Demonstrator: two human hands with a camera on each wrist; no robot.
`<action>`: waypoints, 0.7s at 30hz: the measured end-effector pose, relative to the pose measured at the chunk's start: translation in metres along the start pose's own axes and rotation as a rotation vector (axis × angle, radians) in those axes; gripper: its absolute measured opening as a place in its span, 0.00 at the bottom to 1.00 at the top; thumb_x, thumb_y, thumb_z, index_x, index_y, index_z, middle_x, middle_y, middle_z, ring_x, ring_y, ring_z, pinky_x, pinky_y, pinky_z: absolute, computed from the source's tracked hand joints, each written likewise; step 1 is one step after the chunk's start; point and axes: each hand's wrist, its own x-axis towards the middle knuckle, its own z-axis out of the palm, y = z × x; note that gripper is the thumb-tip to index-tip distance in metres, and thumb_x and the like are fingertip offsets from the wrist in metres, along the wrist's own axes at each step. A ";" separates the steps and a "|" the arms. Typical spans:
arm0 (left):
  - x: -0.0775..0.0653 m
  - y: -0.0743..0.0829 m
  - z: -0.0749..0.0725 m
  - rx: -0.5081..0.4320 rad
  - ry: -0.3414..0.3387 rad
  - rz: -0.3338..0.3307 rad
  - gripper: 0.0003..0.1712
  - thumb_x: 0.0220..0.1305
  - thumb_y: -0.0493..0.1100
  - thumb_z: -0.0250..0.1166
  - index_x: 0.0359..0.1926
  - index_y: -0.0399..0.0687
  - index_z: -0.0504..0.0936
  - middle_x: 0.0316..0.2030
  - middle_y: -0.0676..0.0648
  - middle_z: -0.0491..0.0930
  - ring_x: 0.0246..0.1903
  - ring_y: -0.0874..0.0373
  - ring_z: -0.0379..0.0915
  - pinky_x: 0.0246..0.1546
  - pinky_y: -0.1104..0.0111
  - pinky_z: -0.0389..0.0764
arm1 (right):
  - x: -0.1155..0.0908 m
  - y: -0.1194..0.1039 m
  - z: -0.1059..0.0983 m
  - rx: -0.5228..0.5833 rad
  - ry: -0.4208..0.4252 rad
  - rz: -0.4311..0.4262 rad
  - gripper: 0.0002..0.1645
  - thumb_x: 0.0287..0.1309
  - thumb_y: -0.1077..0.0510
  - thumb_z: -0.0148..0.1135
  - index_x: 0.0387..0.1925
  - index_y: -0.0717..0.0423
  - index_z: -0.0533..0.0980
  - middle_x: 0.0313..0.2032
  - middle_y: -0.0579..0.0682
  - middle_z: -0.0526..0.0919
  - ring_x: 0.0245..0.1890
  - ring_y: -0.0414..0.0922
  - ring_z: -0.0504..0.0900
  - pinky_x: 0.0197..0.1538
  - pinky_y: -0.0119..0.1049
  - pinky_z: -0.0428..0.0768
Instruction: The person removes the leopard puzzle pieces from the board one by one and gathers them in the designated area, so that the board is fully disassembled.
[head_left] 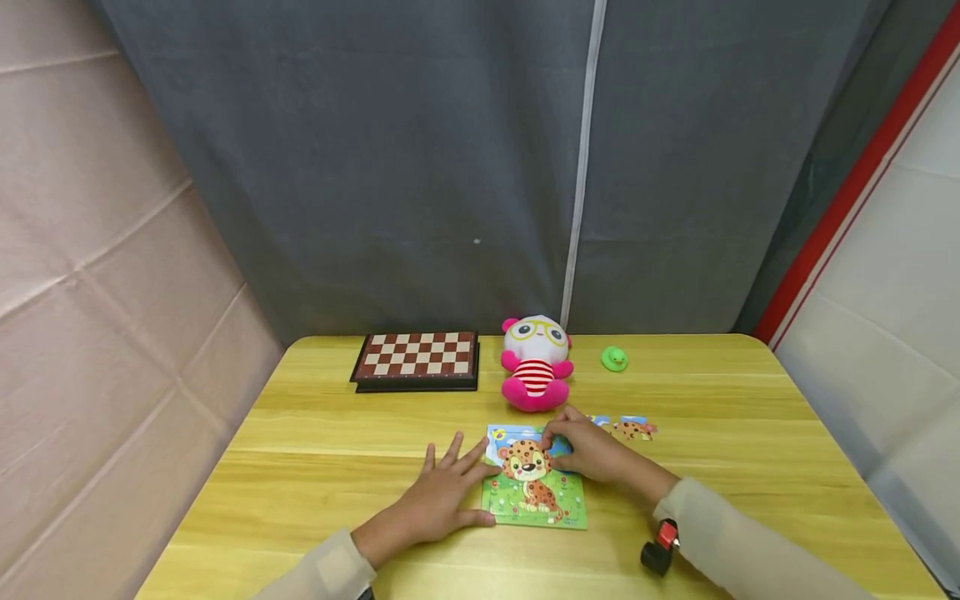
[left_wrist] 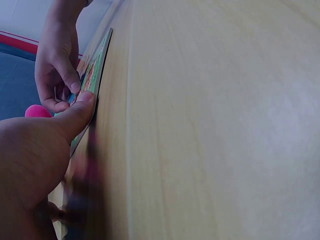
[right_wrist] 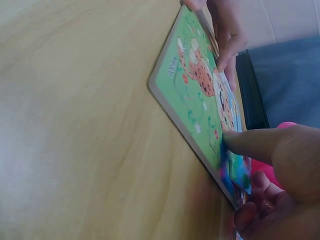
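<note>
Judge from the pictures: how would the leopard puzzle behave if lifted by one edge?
The leopard puzzle looks thin, flat and straight-edged, so it is probably stiff and light. Loose jigsaw pieces lie beyond the right hand, so it might shed more if tilted.

Pale yellow wood-grain desk [head_left: 750, 467]: unobstructed lanes along left and right edges. At the far edge, a flat black-sided box with brown-and-cream chequered top [head_left: 417, 357] and a pink-and-white plush panda [head_left: 536, 367] leave a narrow gap; passage is wider from panda to small green toy duck [head_left: 615, 359], widest from duck to far right corner. Grey cloth curtain [head_left: 420, 167] bars passage beyond the far edge. Centre obstructed: left hand [head_left: 446, 496] and right hand [head_left: 588, 446] at a square, flat leopard-print puzzle [head_left: 534, 492]. Between forearms, open surface toward the near edge.
</note>
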 end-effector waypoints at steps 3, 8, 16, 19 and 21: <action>0.000 0.000 0.000 0.000 -0.002 -0.002 0.42 0.63 0.77 0.55 0.75 0.73 0.66 0.83 0.50 0.42 0.79 0.31 0.32 0.68 0.23 0.39 | -0.001 0.001 0.002 -0.003 0.018 -0.001 0.12 0.59 0.61 0.75 0.39 0.42 0.81 0.45 0.48 0.70 0.48 0.46 0.73 0.54 0.47 0.76; 0.000 0.001 -0.001 0.000 -0.001 -0.001 0.42 0.63 0.77 0.55 0.75 0.73 0.66 0.83 0.50 0.42 0.79 0.31 0.33 0.68 0.23 0.40 | -0.004 0.004 0.003 -0.005 0.042 -0.019 0.12 0.59 0.60 0.75 0.39 0.41 0.81 0.45 0.47 0.71 0.48 0.46 0.72 0.53 0.45 0.76; 0.000 0.000 0.001 0.007 0.000 0.000 0.43 0.63 0.77 0.55 0.76 0.73 0.65 0.83 0.49 0.43 0.79 0.31 0.33 0.68 0.23 0.40 | -0.006 0.005 0.007 0.006 0.078 -0.002 0.17 0.58 0.60 0.76 0.44 0.42 0.79 0.46 0.46 0.73 0.49 0.47 0.75 0.53 0.46 0.78; 0.000 0.000 0.001 0.007 0.002 0.000 0.43 0.63 0.77 0.55 0.76 0.73 0.65 0.83 0.49 0.43 0.79 0.31 0.33 0.68 0.23 0.40 | -0.007 0.006 0.009 0.012 0.110 0.024 0.23 0.57 0.60 0.77 0.50 0.45 0.76 0.51 0.46 0.74 0.55 0.50 0.76 0.58 0.52 0.79; 0.000 0.000 0.000 0.004 0.001 0.000 0.43 0.63 0.77 0.55 0.76 0.73 0.65 0.83 0.50 0.43 0.79 0.31 0.33 0.68 0.23 0.40 | -0.007 0.006 0.010 0.010 0.134 0.037 0.26 0.56 0.59 0.78 0.53 0.46 0.75 0.52 0.45 0.75 0.57 0.50 0.76 0.60 0.54 0.78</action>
